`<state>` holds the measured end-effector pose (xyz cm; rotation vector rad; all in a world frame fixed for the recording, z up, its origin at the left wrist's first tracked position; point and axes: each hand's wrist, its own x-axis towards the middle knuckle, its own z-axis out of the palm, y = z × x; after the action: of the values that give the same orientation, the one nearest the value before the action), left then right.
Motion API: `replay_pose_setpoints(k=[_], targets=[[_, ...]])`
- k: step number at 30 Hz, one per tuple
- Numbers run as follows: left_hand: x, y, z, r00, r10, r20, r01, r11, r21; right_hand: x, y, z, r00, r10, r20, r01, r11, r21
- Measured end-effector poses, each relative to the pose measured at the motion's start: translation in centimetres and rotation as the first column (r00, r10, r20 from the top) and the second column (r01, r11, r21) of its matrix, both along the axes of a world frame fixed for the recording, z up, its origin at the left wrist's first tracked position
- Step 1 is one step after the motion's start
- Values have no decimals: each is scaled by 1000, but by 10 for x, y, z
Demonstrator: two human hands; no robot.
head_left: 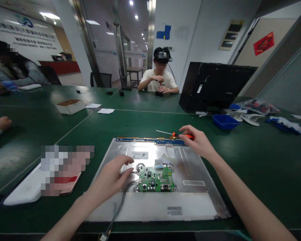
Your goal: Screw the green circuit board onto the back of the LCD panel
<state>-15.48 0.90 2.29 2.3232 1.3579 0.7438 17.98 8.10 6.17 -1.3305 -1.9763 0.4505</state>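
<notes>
A metal-backed display panel (200,204) lies flat on the green table, with a green circuit board (154,179) on its middle and a blue strip board (150,141) along its far edge. My right hand (197,140) holds a screwdriver (177,135) with an orange and black handle above the panel's far right corner; its shaft points left. Just left of the green board is my left hand (115,174), fingers apart and curved, nothing in it. Grey cables (120,204) run from the board's left side under or beside that hand towards the near edge.
Left of the panel lie a white object (25,189) and a pink one, partly pixelated. Farther back are an open carton (70,106), papers, a black monitor (215,87), a blue tray (225,121) and gloves (286,124). One person sits opposite, others at left.
</notes>
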Motion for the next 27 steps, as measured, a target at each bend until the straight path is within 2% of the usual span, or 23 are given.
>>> replay_pose_setpoints(k=[4, 9, 12, 16, 27], targets=[[14, 38, 2, 994, -59, -88, 62, 998, 28, 13, 14, -34, 999, -3, -41, 0, 998, -63], [40, 69, -4, 972, -55, -228, 48, 998, -37, 14, 9, -53, 1000, -4, -2, 3, 998, -61], [47, 75, -10, 961, -52, -271, 41, 998, -45, 15, 7, -57, 999, -12, 30, 14, 999, -46], [48, 78, -16, 964, -78, -253, 74, 997, -26, 14, 4, -59, 999, -17, 32, 18, 999, -32], [49, 89, -11, 957, -110, -267, 85, 991, -102, 6, -6, -54, 999, 44, 21, -43, 998, -51]])
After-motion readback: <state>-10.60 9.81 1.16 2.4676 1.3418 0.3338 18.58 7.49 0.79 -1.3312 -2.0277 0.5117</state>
